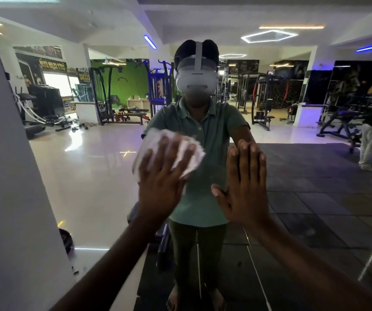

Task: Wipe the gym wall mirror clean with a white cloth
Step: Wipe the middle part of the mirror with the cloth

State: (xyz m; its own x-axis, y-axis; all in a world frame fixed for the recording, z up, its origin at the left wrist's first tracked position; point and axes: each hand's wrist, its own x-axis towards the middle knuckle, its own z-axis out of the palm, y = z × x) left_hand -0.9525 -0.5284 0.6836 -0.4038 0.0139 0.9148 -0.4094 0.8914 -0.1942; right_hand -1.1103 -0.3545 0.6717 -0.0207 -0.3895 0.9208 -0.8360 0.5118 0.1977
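Your left hand (158, 185) presses flat, fingers spread, on the white cloth (169, 151) against the mirror (90, 167). Your right hand (243, 187) lies flat and open on the glass just beside it, holding nothing. The reflected banner writing is reversed and too blurred to read. A white pillar (7, 176) bounds the mirror's left edge; glass extends rightward.

"SUCCE" on reflected banner (83, 75)
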